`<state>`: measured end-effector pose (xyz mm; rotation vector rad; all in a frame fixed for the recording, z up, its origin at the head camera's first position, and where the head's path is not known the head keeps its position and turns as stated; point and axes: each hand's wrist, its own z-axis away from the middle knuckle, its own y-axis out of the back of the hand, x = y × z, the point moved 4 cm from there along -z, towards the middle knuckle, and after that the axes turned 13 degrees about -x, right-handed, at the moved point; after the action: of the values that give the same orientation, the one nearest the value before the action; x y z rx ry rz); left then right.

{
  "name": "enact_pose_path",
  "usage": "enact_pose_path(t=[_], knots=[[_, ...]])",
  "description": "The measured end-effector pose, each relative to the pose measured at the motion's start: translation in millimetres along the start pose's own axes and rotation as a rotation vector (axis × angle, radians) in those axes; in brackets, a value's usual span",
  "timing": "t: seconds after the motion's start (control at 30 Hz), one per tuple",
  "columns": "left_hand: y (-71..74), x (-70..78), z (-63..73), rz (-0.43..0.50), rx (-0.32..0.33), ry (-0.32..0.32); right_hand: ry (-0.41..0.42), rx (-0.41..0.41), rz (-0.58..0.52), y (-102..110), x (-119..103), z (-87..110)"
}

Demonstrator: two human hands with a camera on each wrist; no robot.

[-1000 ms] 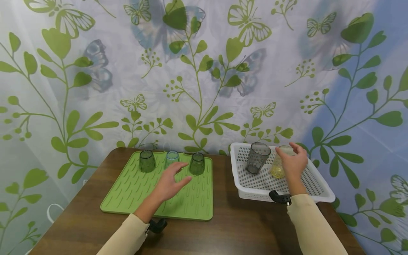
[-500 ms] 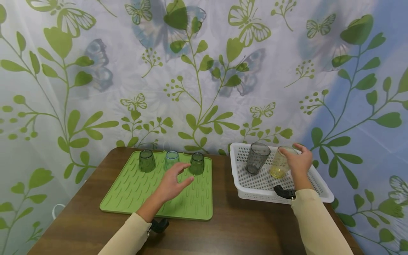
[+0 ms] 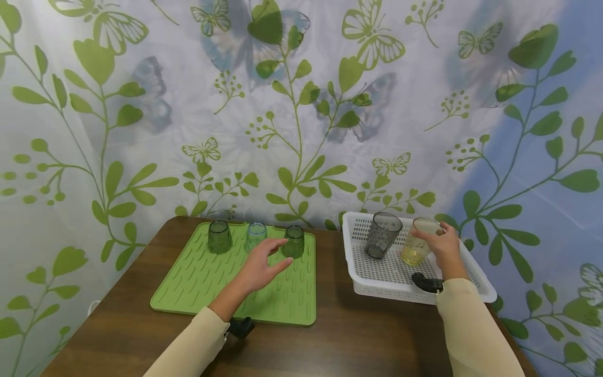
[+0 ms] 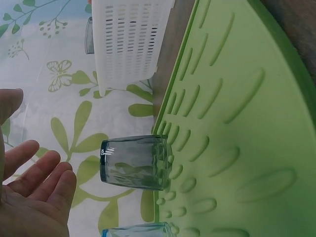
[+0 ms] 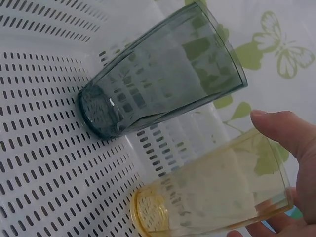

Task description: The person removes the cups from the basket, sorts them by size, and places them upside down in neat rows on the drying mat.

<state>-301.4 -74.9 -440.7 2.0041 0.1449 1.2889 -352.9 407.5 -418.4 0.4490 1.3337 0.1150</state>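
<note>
My right hand point(image 3: 446, 248) curves around the upper part of a clear yellow drinking glass point(image 3: 415, 255), thumb on the near side and fingers beyond it. In the right wrist view the yellow glass point(image 5: 217, 192) stands on the basket floor, between thumb and fingers. Beside it a taller grey glass point(image 3: 382, 235) leans slightly. My left hand point(image 3: 261, 267) hovers over the green drying mat point(image 3: 198, 288), fingers loosely spread and holding nothing. Closest to it are a dark green glass point(image 3: 294, 243) and a light blue glass point(image 3: 256, 235), which it partly hides.
A white perforated basket point(image 3: 377, 287) holds the grey and yellow glasses at the table's right. Another green glass point(image 3: 219, 238) stands at the mat's back left. A patterned curtain point(image 3: 301, 131) hangs right behind the brown table point(image 3: 330, 340).
My right hand has shifted right and lower around the yellow glass, which shows more plainly now. My left hand stays nearly still above the mat. The view has shifted slightly.
</note>
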Motion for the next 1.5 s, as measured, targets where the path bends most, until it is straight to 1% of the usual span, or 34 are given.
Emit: enact_pose_path(t=[0.2,0.43,0.63,0.8,0.97,1.17,1.5], knots=[[-3.6,-0.9,-10.7,0.025,-0.034,0.0,-0.023,-0.012,-0.048,2.4,7.7,-3.5],[-7.2,-0.8,-19.8,0.038,-0.038,-0.029,-0.05,-0.04,-0.019,6.3,17.7,-9.1],[-8.3,1.0,-24.8,0.077,-0.038,-0.049,-0.049,-0.004,-0.015,10.2,19.7,-8.8],[-7.5,0.7,-25.8,0.1,-0.041,-0.05,-0.008,-0.006,-0.013,11.8,10.4,-4.7],[-6.2,0.2,-26.2,0.097,-0.045,-0.06,0.041,0.003,0.002,12.2,-1.6,1.2],[-5.0,0.7,-27.7,0.101,-0.05,-0.08,0.097,-0.01,0.014,9.8,-10.2,9.5],[-1.7,3.7,-30.1,0.077,-0.052,-0.096,0.195,-0.024,0.068,5.0,-21.4,20.5]])
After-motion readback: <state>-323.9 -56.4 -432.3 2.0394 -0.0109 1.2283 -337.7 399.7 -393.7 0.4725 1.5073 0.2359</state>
